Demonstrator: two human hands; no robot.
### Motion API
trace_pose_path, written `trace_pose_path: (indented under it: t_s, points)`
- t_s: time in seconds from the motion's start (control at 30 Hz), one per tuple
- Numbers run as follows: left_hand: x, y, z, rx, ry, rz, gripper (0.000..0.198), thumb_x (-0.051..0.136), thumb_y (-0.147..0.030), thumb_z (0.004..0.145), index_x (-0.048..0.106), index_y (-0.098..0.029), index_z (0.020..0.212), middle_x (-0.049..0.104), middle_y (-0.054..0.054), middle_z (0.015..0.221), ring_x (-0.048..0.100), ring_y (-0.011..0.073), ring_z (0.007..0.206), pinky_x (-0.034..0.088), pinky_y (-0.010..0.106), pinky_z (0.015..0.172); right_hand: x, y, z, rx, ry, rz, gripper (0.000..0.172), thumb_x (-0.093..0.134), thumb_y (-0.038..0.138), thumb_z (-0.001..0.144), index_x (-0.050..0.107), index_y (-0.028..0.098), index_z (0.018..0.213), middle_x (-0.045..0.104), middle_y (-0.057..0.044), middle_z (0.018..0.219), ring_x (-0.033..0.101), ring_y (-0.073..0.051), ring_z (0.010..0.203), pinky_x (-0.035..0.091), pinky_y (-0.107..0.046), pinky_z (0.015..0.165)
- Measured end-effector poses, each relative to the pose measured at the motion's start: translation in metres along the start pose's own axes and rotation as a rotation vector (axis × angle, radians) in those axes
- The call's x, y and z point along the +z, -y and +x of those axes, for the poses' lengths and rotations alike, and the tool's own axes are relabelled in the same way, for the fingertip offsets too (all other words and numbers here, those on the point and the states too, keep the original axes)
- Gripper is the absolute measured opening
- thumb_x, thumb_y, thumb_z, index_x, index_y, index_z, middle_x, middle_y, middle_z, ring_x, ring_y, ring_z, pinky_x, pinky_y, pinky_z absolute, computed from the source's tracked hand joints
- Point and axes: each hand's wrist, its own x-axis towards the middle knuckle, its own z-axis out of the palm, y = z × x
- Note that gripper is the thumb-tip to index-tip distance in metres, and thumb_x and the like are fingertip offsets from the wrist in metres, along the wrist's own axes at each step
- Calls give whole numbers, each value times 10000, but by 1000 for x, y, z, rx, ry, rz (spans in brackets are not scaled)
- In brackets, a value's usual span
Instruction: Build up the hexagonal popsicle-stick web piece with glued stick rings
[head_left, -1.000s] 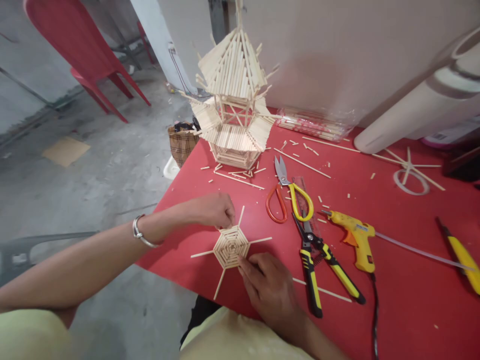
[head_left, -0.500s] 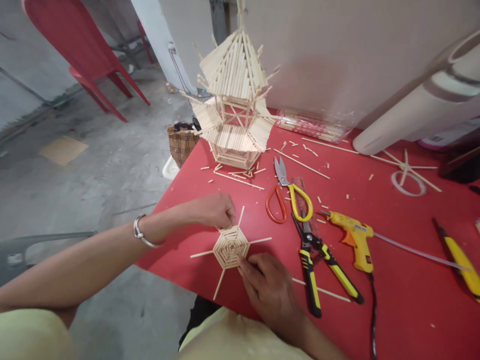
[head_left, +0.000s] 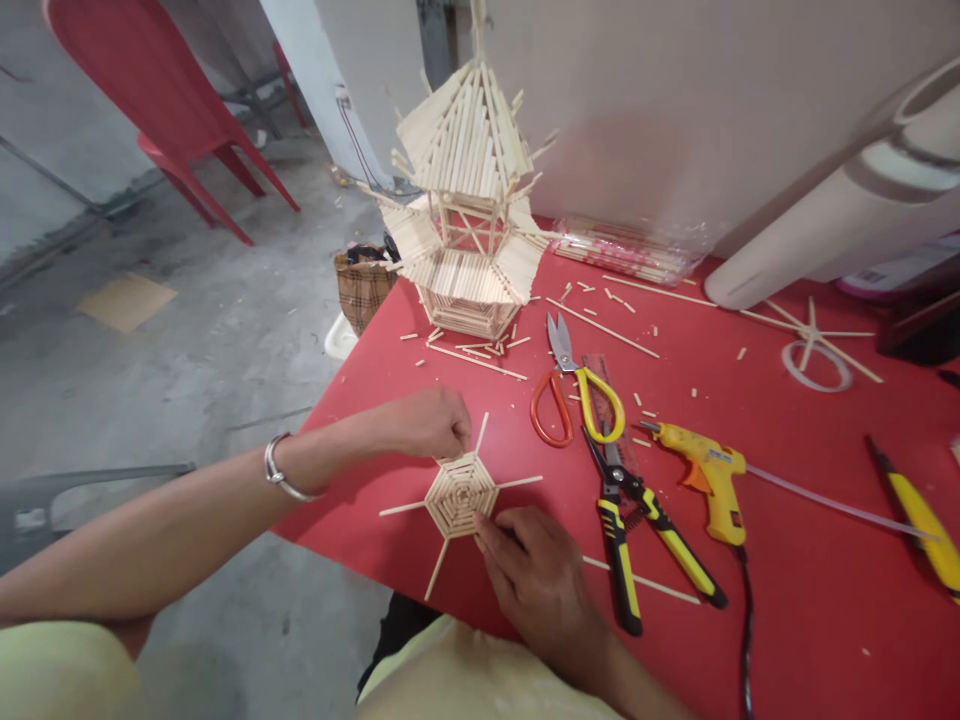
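A flat hexagon of thin wooden sticks (head_left: 462,497), laid in nested rings with spokes poking out, rests on the red table close to its front edge. My left hand (head_left: 435,422), a bracelet on its wrist, is closed at the hexagon's far edge and covers one spoke there. At the near right edge, my right hand (head_left: 534,570) has its thumb and fingers pinched on the hexagon, hiding another spoke. Exactly what the fingertips grip is partly covered by the hands.
Behind stands a stick-built pagoda (head_left: 472,230). To the right lie scissors (head_left: 577,385), yellow-black cutters (head_left: 622,500) and a yellow glue gun (head_left: 709,470) with its cord. Stick offcuts, a bag of sticks (head_left: 630,250) and a white tube (head_left: 825,220) are farther back.
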Motion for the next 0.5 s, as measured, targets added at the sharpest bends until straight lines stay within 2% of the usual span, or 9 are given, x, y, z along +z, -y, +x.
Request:
trace_pose_path:
  t_s: [0.5]
  points:
    - [2, 2, 2, 32, -19, 11, 160, 504, -110, 589, 663, -128, 573, 541, -16, 493, 437, 75, 479, 276, 185, 435, -1, 0, 2, -3, 0, -1, 234, 576, 107, 924, 700, 170, 1113, 616, -43, 783, 539, -139, 738, 403, -256, 648]
